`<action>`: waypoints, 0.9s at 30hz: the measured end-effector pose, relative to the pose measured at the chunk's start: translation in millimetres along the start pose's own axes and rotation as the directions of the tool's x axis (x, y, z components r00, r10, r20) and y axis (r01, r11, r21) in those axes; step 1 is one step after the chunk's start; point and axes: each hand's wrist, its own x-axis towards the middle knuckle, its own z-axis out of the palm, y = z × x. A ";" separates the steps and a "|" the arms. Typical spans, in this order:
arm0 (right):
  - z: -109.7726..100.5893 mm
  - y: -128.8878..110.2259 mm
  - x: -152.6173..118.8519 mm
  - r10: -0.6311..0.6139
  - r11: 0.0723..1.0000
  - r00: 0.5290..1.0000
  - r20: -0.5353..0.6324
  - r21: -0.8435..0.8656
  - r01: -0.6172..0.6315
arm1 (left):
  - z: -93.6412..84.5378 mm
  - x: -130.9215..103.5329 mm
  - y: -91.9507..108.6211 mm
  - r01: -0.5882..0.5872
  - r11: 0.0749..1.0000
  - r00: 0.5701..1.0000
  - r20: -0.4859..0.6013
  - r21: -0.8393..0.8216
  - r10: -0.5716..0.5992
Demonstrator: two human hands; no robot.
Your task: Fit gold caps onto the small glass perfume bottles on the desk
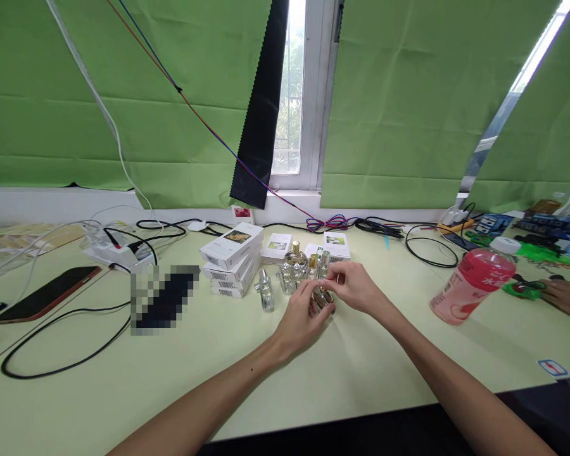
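Observation:
My left hand (300, 318) is wrapped round a small glass bottle (323, 299) with a gold neck, low on the table. The fingertips of my right hand (354, 286) pinch at the top of that same bottle. Several glass bottles with gold or silver tops stand just behind my hands, among them a round gold-topped bottle (296, 255). A slim clear bottle with a silver cap (266, 292) stands apart to the left. Beyond it is a stack of white boxes (232, 256). Two more white boxes lie behind the bottles.
A pink drink bottle (475, 284) stands on the table (380, 386) at right. Another person's hand (567, 297) is at the far right edge near green items. Phones, a power strip (118, 248) and looping black cables lie at left; coiled cables run along the back.

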 end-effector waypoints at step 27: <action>-6.5 -5.2 -1.3 -0.010 0.999 1.000 0.011 -0.035 0.011 | -0.8 -0.7 2.2 0.028 1.000 1.000 0.013 -0.014 -0.028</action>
